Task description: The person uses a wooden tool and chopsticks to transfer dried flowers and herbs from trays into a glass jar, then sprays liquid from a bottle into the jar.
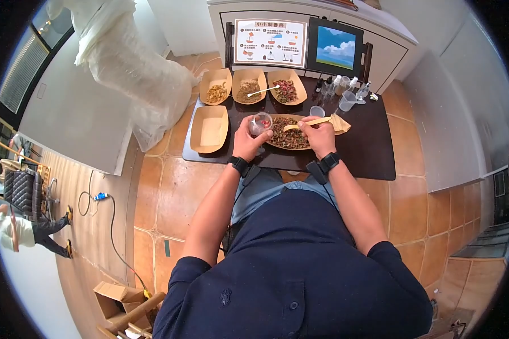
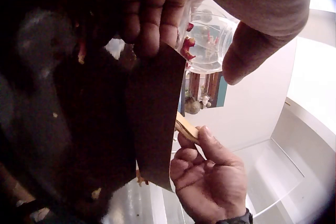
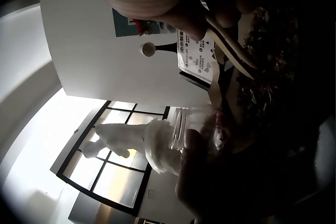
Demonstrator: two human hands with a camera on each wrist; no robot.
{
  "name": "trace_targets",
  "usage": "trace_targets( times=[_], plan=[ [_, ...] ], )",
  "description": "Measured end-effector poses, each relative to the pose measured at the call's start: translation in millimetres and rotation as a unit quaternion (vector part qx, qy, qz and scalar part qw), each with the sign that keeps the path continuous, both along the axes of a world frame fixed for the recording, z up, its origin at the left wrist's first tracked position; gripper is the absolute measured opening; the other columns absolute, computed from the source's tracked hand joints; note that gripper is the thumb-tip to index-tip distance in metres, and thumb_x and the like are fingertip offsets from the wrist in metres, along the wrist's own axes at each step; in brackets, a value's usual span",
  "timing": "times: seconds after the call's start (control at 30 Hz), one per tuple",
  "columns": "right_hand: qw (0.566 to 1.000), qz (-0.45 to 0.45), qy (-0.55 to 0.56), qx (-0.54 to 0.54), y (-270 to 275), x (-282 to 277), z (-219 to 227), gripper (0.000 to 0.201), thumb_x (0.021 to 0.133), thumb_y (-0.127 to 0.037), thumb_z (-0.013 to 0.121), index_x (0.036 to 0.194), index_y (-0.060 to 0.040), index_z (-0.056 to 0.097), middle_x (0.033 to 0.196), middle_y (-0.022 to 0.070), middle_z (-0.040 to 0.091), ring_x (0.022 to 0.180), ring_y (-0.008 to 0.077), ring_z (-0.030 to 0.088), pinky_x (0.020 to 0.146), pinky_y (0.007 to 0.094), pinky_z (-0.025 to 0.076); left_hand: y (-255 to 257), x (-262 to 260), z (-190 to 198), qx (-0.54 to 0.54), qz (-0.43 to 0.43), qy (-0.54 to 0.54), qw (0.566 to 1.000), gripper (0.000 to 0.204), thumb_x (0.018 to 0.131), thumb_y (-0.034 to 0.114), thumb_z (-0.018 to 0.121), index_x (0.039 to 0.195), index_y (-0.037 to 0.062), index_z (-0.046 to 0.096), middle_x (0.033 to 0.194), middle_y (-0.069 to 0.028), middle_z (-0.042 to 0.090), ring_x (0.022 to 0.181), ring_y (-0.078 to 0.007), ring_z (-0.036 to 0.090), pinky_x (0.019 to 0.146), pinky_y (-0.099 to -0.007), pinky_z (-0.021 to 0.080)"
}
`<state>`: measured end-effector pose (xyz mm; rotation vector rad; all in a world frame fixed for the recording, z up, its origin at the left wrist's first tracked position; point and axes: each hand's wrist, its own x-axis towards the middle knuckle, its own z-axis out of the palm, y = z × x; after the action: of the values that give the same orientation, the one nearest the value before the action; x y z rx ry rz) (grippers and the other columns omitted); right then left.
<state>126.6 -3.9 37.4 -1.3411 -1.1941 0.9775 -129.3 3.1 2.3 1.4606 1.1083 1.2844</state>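
Note:
My left hand (image 1: 245, 141) grips a small clear plastic cup (image 1: 261, 120), tilted, with a few red dried petals inside. In my right hand (image 1: 321, 139) is a pair of pale bamboo tweezers (image 3: 230, 49), pinched between thumb and fingers. Their curved tips reach over the dried plant mix in a brown paper tray (image 1: 292, 148) right in front of me. The cup is just left of this tray, close over its edge. Seen from the left wrist, the cup (image 2: 207, 35) sits between thumb and fingers, red petals against its wall.
Behind stand three paper trays: yellow pieces (image 1: 215, 104), brown bits with a white spoon (image 1: 263, 91), reddish petals (image 1: 287, 104). A bare paper tray (image 1: 209, 130) lies left. Small bottles (image 1: 336, 82), a measuring cup (image 1: 349, 101) and another clear cup (image 1: 317, 112) stand right. An instruction sheet (image 1: 270, 42) leans behind.

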Motion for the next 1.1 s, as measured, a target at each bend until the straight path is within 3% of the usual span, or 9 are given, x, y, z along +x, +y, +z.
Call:
trace_targets(
  times=[0.57, 0.73, 1.1],
  plan=[
    [0.997, -0.028, 0.071, -0.013, -5.8, 4.3, 26.1, 0.013, 0.098, -0.009, 0.081, 0.108, 0.0001, 0.080, 0.080, 0.0022, 0.072, 0.067, 0.0097, 0.066, 0.061, 0.0263, 0.054, -5.2, 0.2, 9.0, -0.001, 0.017, 0.012, 1.000, 0.069, 0.086, 0.028, 0.092, 0.140, -0.0019, 0.060, 0.123, -0.0119, 0.076, 0.111, -0.0168, 0.073, 0.099, -0.0339, 0.058],
    [0.987, -0.004, 0.157, 0.020, -8.8, -1.5, 44.6, 0.014, 0.099, -0.010, 0.082, 0.109, -0.0006, 0.078, 0.082, 0.0025, 0.073, 0.068, 0.0087, 0.066, 0.061, 0.0246, 0.054, -3.6, -1.0, 7.2, -0.022, -0.003, -0.007, 1.000, 0.067, 0.088, 0.025, 0.092, 0.141, -0.0014, 0.059, 0.129, -0.0104, 0.073, 0.116, -0.0169, 0.071, 0.102, -0.0339, 0.056],
    [0.975, 0.056, 0.203, 0.077, -16.3, -34.0, 89.7, 0.018, 0.099, -0.010, 0.083, 0.111, 0.0009, 0.077, 0.085, 0.0023, 0.074, 0.068, 0.0092, 0.066, 0.061, 0.0247, 0.053, -1.5, -0.5, 4.1, -0.012, -0.006, -0.003, 1.000, 0.073, 0.086, 0.026, 0.094, 0.143, -0.0027, 0.058, 0.130, -0.0103, 0.072, 0.116, -0.0163, 0.070, 0.103, -0.0340, 0.056]
  ],
)
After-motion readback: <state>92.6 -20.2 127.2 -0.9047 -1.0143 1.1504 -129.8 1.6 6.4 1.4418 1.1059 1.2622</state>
